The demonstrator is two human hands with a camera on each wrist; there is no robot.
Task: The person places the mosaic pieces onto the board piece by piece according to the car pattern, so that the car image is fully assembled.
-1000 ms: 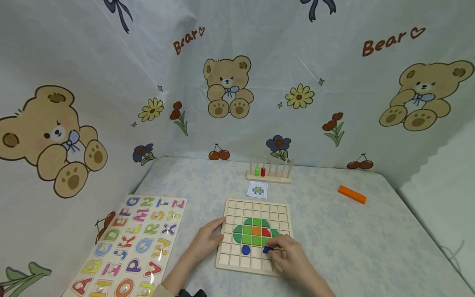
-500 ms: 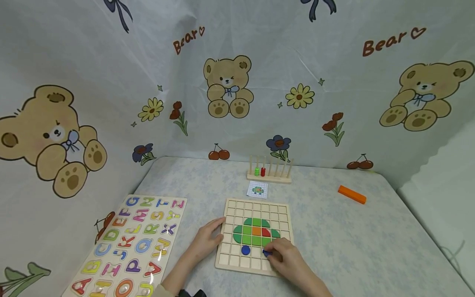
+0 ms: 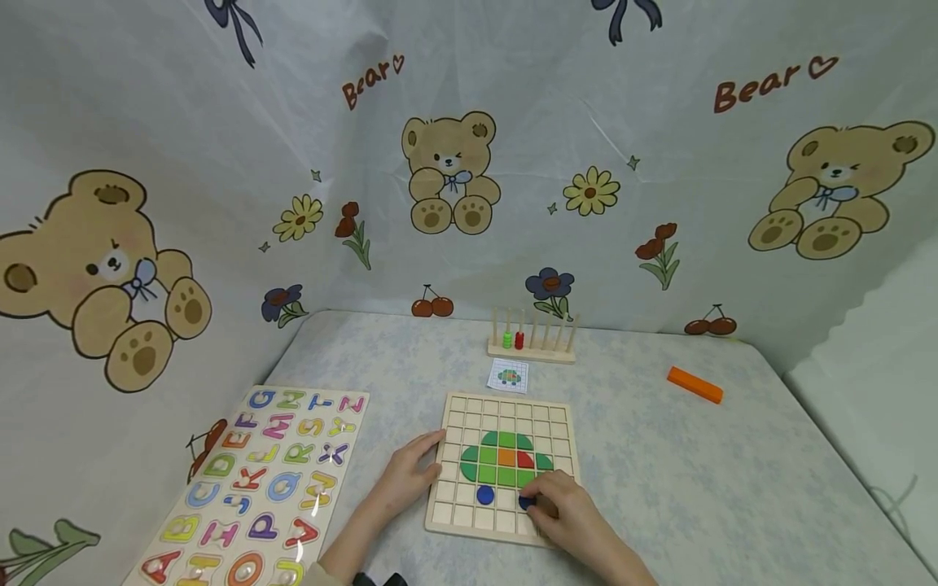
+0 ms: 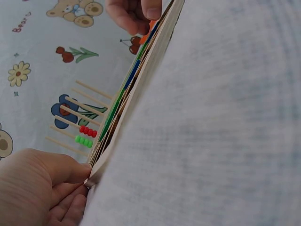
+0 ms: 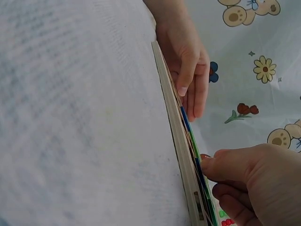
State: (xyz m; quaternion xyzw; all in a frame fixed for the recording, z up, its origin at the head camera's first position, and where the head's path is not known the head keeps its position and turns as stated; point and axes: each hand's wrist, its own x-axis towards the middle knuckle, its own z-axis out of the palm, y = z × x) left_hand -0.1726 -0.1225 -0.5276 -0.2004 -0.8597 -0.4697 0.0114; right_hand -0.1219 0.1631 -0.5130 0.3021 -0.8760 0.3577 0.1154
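Note:
A square wooden grid board (image 3: 454,513) lies on the table, with green, orange and red tiles (image 3: 507,457) set in its middle cells. Below them sits a blue round piece (image 3: 485,495). Farther right, a second blue round piece (image 3: 525,503) lies in a cell in the same row, partly covered by my right hand (image 3: 567,517), whose thumb and index fingertips are on it. My left hand (image 3: 406,476) rests at the board's left edge, fingertips touching the frame. In the left wrist view, the left hand (image 4: 44,188) has its thumb against the board's rim (image 4: 113,150).
A small picture card (image 3: 508,375) lies behind the board, before a wooden peg rack (image 3: 531,352) with green and red beads. An alphabet puzzle board (image 3: 252,488) is at the left. An orange bar (image 3: 694,384) lies at the back right. A bear-print cloth hangs behind.
The second blue piece, tilted and partly raised under my right fingers before, now lies flatter in its cell. My right hand has shifted slightly; my left hand has stayed put.

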